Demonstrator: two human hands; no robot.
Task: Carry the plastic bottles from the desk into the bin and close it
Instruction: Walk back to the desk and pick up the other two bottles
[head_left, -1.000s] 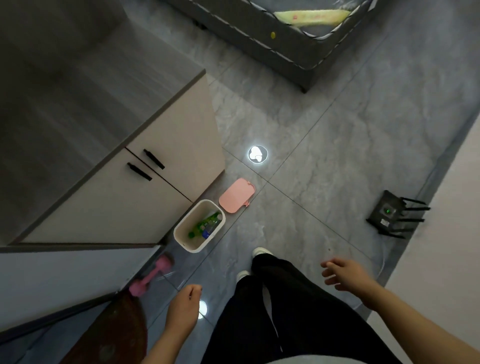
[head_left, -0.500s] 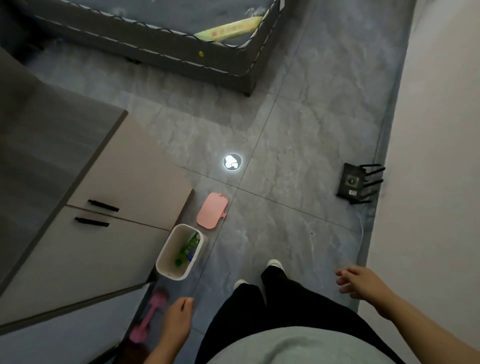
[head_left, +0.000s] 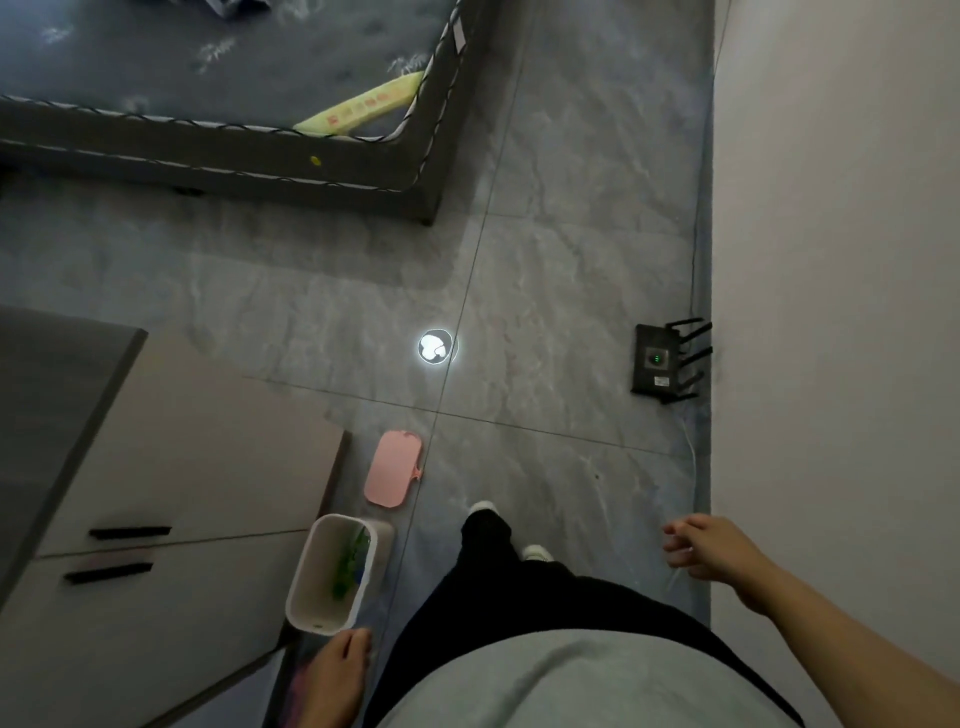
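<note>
A small white bin (head_left: 322, 603) stands open on the floor against the cabinet, with green plastic bottles (head_left: 352, 564) lying inside it. Its pink lid (head_left: 392, 467) lies flat on the tiles just beyond the bin. My left hand (head_left: 337, 670) hangs just below the bin's near rim, fingers loosely curled, holding nothing. My right hand (head_left: 711, 551) is out to the right near the wall, fingers relaxed and apart, empty.
A beige cabinet (head_left: 171, 467) with black handles fills the left. A grey bed (head_left: 249, 104) stands at the back. A black router (head_left: 665, 361) sits by the right wall (head_left: 841, 312). A round light reflection (head_left: 435, 347) shines on the tiles. My legs (head_left: 498, 577) stand beside the bin.
I have stepped forward and turned right, so the bin and lid now sit closer and lower left. Both hands stay empty; the pink dumbbell has almost dropped out of view.
</note>
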